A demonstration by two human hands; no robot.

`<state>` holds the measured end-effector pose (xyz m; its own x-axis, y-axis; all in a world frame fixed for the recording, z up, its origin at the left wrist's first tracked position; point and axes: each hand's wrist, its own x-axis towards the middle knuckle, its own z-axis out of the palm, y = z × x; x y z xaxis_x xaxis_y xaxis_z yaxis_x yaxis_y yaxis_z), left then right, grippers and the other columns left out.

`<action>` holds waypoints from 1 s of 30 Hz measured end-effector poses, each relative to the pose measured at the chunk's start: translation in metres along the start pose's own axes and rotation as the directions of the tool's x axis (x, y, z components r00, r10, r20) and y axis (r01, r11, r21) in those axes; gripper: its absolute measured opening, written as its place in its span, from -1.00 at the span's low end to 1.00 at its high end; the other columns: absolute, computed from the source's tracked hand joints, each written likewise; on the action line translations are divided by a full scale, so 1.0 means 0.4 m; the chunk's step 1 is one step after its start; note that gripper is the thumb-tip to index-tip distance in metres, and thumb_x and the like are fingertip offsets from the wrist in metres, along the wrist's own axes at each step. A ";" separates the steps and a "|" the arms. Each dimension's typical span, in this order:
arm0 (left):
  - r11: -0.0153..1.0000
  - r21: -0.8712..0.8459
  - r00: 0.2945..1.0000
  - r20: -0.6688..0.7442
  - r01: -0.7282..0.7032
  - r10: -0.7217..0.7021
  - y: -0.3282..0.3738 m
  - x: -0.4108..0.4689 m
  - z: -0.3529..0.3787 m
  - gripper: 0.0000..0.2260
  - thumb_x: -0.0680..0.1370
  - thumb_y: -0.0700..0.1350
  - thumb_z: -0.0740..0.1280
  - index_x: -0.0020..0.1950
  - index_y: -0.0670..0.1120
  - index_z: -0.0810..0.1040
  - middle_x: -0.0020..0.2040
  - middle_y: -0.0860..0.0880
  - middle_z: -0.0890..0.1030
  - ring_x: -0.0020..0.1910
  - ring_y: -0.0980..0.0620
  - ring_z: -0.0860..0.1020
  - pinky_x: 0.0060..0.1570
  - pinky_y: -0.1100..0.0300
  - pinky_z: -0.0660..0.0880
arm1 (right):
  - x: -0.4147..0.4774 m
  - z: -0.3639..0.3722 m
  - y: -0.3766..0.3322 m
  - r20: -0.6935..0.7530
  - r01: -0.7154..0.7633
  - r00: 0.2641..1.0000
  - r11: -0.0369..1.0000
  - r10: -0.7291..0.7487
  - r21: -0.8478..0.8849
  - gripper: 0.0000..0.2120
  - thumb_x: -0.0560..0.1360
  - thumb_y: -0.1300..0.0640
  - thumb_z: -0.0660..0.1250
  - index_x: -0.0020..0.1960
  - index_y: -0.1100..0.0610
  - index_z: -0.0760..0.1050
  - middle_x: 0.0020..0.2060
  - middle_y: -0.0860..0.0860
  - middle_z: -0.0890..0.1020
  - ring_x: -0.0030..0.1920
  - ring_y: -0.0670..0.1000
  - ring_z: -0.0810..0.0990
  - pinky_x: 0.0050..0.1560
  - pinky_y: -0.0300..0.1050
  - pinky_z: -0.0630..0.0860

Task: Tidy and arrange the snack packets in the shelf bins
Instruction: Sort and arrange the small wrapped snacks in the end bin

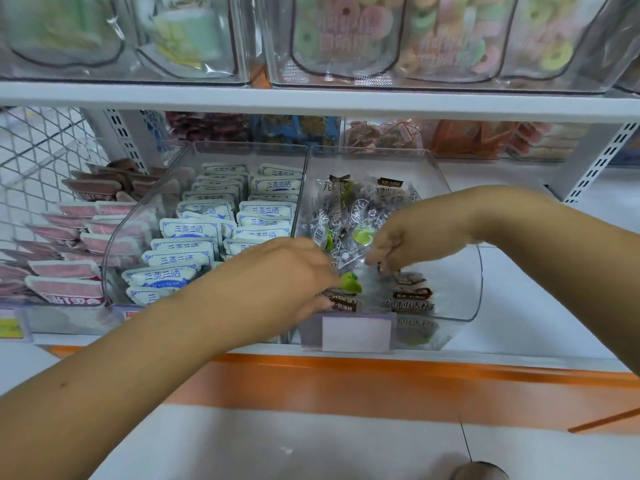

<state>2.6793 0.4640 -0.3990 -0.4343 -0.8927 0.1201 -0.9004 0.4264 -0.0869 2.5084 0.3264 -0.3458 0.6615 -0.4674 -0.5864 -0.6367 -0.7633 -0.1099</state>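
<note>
Item: plum packets [408,301], loose heap in right clear bin [465,306] on shelf [540,306].
Handling: light, crinkly, slippery film, lumpy inside. Best held by sealed edge.
Left hand [294,271]: fingers curled round near packet.
Right hand [398,240]: fingers curled, hold unclear.

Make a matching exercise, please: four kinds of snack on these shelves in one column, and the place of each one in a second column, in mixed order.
Snacks:
1. pink packets
2. white packets
3. plum packets
4. ring sweets

Places:
A. right bin
B. upper shelf
C. left bin
D. middle bin

Pairs: 1-C, 2-D, 3-A, 4-B
</note>
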 end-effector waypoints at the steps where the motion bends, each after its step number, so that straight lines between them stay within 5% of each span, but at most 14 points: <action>1: 1.000 0.025 1.000 0.009 -0.015 0.015 -0.004 -0.002 0.010 -0.76 0.54 0.07 0.28 0.11 0.04 0.63 -0.06 0.11 0.64 -0.01 0.04 0.55 0.05 0.11 0.54 | 0.020 0.001 -0.007 -0.094 0.047 0.995 0.998 -0.043 0.038 -0.71 0.60 0.03 0.24 0.30 -0.07 0.51 0.23 -0.18 0.57 0.18 -0.15 0.54 0.30 -0.11 0.41; 5: 0.999 -0.001 0.999 -0.020 -0.039 0.039 -0.018 -0.003 0.026 -0.66 0.52 0.14 0.12 0.12 0.10 0.61 -0.12 0.17 0.62 -0.06 0.09 0.51 -0.02 0.18 0.48 | 0.122 0.055 -0.024 -0.120 0.048 0.992 0.999 -0.045 0.023 -0.68 0.56 0.22 0.30 0.27 -0.01 0.54 0.18 -0.09 0.60 -0.24 -0.26 0.48 -0.21 -0.36 0.37; 7: 0.998 -0.007 0.996 -0.068 -0.062 0.061 -0.024 -0.004 0.031 -0.65 0.51 0.14 0.12 0.10 0.09 0.62 -0.13 0.18 0.61 -0.07 0.11 0.50 -0.03 0.21 0.47 | 0.142 0.079 -0.023 -0.103 0.027 0.994 0.999 -0.025 0.027 -0.55 0.53 0.22 0.35 0.38 -0.07 0.43 0.28 -0.07 0.53 -0.25 -0.17 0.46 -0.12 -0.26 0.40; 10: 0.996 -0.007 0.992 -0.085 -0.090 0.089 -0.032 -0.009 0.035 -0.68 0.52 0.12 0.13 0.07 0.09 0.63 -0.14 0.19 0.60 -0.08 0.13 0.45 -0.02 0.23 0.45 | 0.153 0.092 -0.023 -0.057 0.008 0.998 1.000 -0.009 -0.030 -0.41 0.55 0.07 0.34 0.51 -0.13 0.21 0.15 -0.06 0.56 -0.28 -0.12 0.40 -0.10 -0.20 0.37; 12: 0.995 -0.014 0.992 -0.086 -0.098 0.096 -0.036 -0.012 0.038 -0.68 0.53 0.11 0.13 0.08 0.08 0.63 -0.12 0.19 0.61 -0.07 0.12 0.46 -0.01 0.23 0.44 | 0.171 0.107 -0.025 -0.031 -0.008 0.999 0.997 0.005 -0.080 -0.39 0.58 0.04 0.28 0.55 -0.12 0.08 0.31 0.03 0.48 -0.09 -0.04 0.51 -0.04 -0.16 0.45; 14: 0.995 -0.032 0.991 -0.094 -0.093 0.090 -0.037 -0.014 0.040 -0.68 0.53 0.10 0.14 0.08 0.07 0.63 -0.10 0.18 0.62 -0.07 0.11 0.47 0.01 0.26 0.38 | 0.189 0.120 -0.022 -0.032 -0.008 0.999 0.996 0.005 -0.092 -0.37 0.58 0.07 0.26 0.56 -0.09 0.04 0.44 0.09 0.34 0.25 0.09 0.47 0.23 0.00 0.46; 16: 0.995 -0.038 0.991 -0.100 -0.094 0.090 -0.037 -0.015 0.041 -0.68 0.53 0.10 0.14 0.08 0.06 0.64 -0.09 0.17 0.63 -0.07 0.10 0.48 0.01 0.28 0.34 | 0.196 0.125 -0.017 -0.060 0.003 0.998 0.998 -0.006 -0.058 -0.38 0.56 0.13 0.27 0.55 -0.03 0.10 0.44 0.09 0.32 0.36 0.12 0.38 0.33 0.06 0.40; 19: 0.995 -0.028 0.992 -0.094 -0.091 0.088 -0.037 -0.016 0.041 -0.67 0.53 0.11 0.13 0.09 0.07 0.64 -0.08 0.18 0.62 -0.06 0.11 0.48 0.00 0.25 0.40 | 0.193 0.126 -0.015 -0.128 0.009 0.992 1.000 -0.011 -0.015 -0.43 0.50 0.16 0.33 0.47 0.01 0.28 0.30 0.07 0.42 0.25 0.11 0.46 0.25 0.06 0.47; 23: 0.995 -0.028 0.989 -0.112 -0.097 0.093 -0.036 -0.020 0.046 -0.69 0.53 0.08 0.14 0.10 0.08 0.63 -0.07 0.18 0.62 -0.05 0.11 0.48 0.01 0.21 0.44 | 0.165 0.121 -0.012 -0.168 0.022 0.986 0.993 -0.002 0.118 -0.51 0.52 0.10 0.38 0.42 0.04 0.37 0.30 -0.03 0.48 -0.11 -0.14 0.53 -0.12 -0.38 0.47; 27: 0.993 -0.024 0.983 -0.149 -0.117 0.112 -0.036 -0.022 0.055 -0.78 0.53 0.03 0.26 0.09 0.07 0.63 -0.09 0.18 0.62 -0.05 0.09 0.48 0.01 0.18 0.49 | 0.149 0.131 -0.002 -0.231 0.084 0.973 0.963 -0.024 0.256 -0.55 0.52 0.16 0.38 0.39 0.04 0.43 0.30 -0.02 0.50 -0.02 -0.11 0.53 -0.10 -0.33 0.38; 30: 0.991 -0.024 0.976 -0.176 -0.131 0.125 -0.040 -0.019 0.058 -0.82 0.50 0.00 0.34 0.08 0.06 0.64 -0.10 0.17 0.62 -0.06 0.09 0.46 0.01 0.19 0.47 | 0.142 0.139 0.004 -0.304 0.148 0.952 0.922 -0.035 0.358 -0.61 0.51 0.17 0.40 0.32 0.03 0.49 0.08 -0.10 0.58 -0.28 -0.36 0.43 -0.31 -0.50 0.29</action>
<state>2.6975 0.4605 -0.4216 -0.5412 -0.7926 0.2808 -0.8360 0.5432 -0.0778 2.5229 0.3232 -0.4239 0.7725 -0.5540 -0.3104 -0.6308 -0.6131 -0.4757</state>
